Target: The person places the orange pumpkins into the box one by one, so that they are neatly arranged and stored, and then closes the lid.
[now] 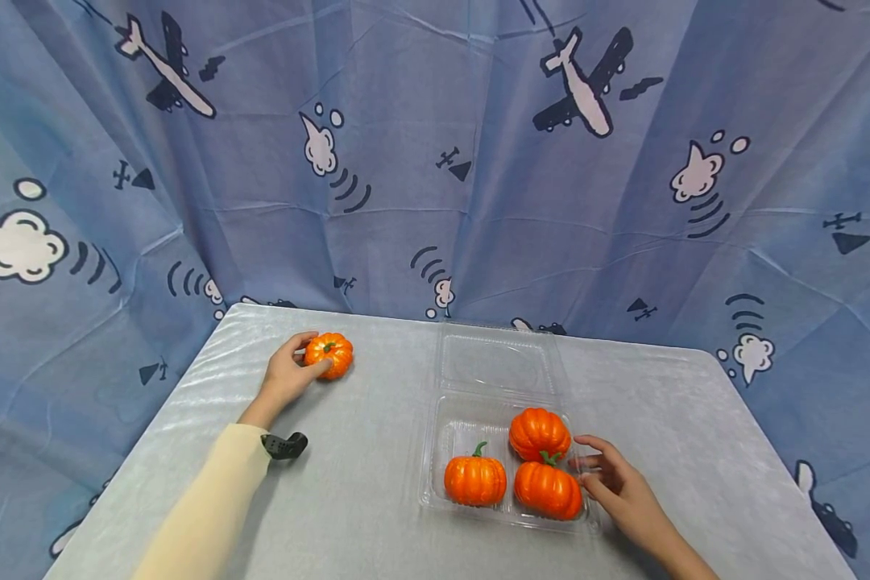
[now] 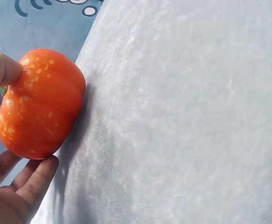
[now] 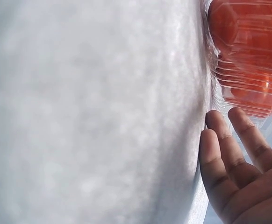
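Observation:
At the table's far left, my left hand (image 1: 287, 374) holds a small orange toy pumpkin (image 1: 329, 356) between thumb and fingers. The left wrist view shows yellow specks on this pumpkin (image 2: 45, 105), with the thumb on one side and fingertips at the other. My right hand (image 1: 623, 491) is beside the right wall of a clear plastic clamshell box (image 1: 471, 415), its fingers loosely extended. In the right wrist view the fingertips (image 3: 236, 114) are close to the ribbed wall; contact is hard to tell. Inside the box sit three pumpkins: front left (image 1: 475, 480), front right (image 1: 548, 490) and back right (image 1: 540, 434).
The box's transparent lid (image 1: 496, 362) lies folded back toward the far edge. A pale grey cloth covers the table (image 1: 362, 483). Behind it hangs a blue curtain (image 1: 406, 161) printed with planes. A black band (image 1: 284, 445) is on the left wrist.

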`<state>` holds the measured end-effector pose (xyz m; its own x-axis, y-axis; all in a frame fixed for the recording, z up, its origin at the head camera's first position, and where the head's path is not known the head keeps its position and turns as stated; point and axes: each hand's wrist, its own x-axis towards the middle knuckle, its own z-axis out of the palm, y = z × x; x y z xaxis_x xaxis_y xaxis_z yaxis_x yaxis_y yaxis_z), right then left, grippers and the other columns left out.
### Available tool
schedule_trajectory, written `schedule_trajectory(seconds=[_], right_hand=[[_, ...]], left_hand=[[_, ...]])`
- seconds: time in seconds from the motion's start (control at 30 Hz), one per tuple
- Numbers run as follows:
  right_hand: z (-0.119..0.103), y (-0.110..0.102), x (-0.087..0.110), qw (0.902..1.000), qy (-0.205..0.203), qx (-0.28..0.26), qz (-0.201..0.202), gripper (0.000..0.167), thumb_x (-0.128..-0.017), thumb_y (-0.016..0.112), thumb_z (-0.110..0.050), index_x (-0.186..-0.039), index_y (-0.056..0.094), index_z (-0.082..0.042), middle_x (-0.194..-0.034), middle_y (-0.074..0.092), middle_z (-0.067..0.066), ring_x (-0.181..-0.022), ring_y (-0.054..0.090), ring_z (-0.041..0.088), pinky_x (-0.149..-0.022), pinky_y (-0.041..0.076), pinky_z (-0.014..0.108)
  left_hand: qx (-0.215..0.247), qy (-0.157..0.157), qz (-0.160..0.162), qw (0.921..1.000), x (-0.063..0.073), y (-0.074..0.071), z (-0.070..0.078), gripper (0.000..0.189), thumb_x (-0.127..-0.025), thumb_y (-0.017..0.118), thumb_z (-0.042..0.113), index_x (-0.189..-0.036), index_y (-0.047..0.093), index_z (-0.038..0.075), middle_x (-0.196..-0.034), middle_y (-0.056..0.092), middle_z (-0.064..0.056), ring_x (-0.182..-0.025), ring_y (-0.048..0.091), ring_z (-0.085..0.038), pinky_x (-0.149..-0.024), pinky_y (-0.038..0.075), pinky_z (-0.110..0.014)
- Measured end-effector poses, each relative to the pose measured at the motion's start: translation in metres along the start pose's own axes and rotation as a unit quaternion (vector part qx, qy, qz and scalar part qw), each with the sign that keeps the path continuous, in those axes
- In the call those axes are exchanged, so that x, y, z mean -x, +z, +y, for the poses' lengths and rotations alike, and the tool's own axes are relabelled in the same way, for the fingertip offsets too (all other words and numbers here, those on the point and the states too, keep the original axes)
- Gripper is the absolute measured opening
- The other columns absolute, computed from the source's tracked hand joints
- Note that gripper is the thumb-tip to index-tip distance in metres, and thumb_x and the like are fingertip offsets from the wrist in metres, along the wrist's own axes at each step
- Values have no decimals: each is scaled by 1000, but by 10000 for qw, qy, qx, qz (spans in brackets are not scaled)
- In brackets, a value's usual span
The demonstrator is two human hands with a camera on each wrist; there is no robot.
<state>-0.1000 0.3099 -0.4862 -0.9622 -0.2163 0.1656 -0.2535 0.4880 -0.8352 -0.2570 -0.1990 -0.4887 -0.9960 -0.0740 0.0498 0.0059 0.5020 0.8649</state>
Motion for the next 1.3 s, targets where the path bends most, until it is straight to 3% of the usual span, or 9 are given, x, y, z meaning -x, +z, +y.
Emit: schedule_trajectory(seconds=[0.23,0.6,0.97,1.3], right_hand=[[0,0,0,10000,19,25,28,44,-93,57,-1,-135,44,-1,-103,65,25,-81,65,2,-64,56,26],[-1,-1,0,9998,155,-91,-89,43,-95,56,-4,-136,42,-1,-104,64,25,-82,65,3,-65,57,27],[-1,0,0,9999,91,-65,-63,44,-94,56,-3,-135,42,0,-104,64,26,-81,65,2,-65,57,27],[1,0,0,10000,53,-53,-36,44,-94,56,-1,-135,43,0,-103,64,26,-81,66,3,-65,57,26]], left_hand=[[-51,50,57,10000,6,-1,3,61,-82,74,21,-137,49,10,-139,49,-19,-119,55,-39,-99,47,-48],[-226,405,174,9988,25,-3,14,60,-81,75,19,-136,51,11,-135,53,-18,-112,58,-38,-92,50,-48],[37,879,115,9961,39,4,22,61,-77,79,13,-132,54,8,-133,54,-16,-113,58,-34,-89,53,-45],[91,1099,38,9939,45,6,34,62,-75,79,13,-132,55,8,-130,55,-13,-112,57,-29,-87,54,-41]])
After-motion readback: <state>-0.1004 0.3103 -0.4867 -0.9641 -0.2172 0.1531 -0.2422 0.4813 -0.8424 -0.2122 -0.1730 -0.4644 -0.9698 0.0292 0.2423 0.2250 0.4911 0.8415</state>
